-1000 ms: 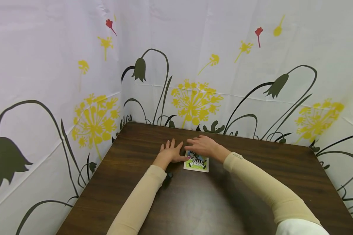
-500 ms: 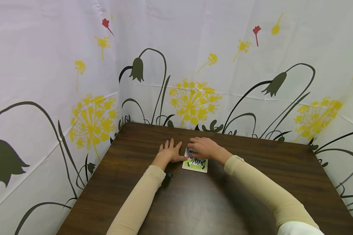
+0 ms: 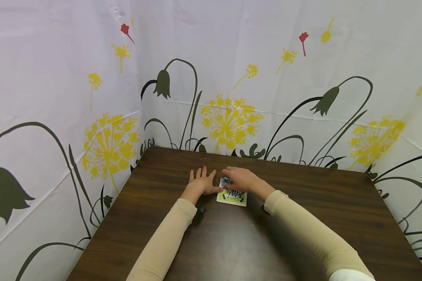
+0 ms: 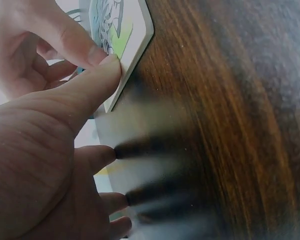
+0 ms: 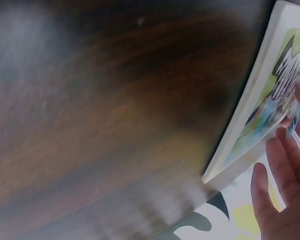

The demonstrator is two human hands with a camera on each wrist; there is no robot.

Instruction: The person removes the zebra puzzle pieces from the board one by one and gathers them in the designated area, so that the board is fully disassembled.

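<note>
A thick, pale-rimmed zebra picture puzzle board [image 3: 231,202] lies flat on the dark wooden table. My left hand [image 3: 201,186] rests at its left side with fingers spread on the table; in the left wrist view the thumb [image 4: 97,80] presses the board's edge. Over the upper part of the board is my right hand [image 3: 244,179], fingers bent down. Between its thumb and fingers shows a small blue puzzle piece [image 5: 293,119], mostly hidden. The right thumb [image 4: 80,42] lies close to the left thumb.
The brown wood-grain table [image 3: 232,249] reaches back to a white curtain [image 3: 232,47] printed with flowers, which also hangs along its left side. A small dark object [image 3: 200,211] sits by the left wrist, and dark gear [image 3: 265,210] shows under the right wrist.
My right hand has shifted slightly down over the board, its fingers bending further in toward the picture. My left hand keeps its place. The head view has moved slightly.
</note>
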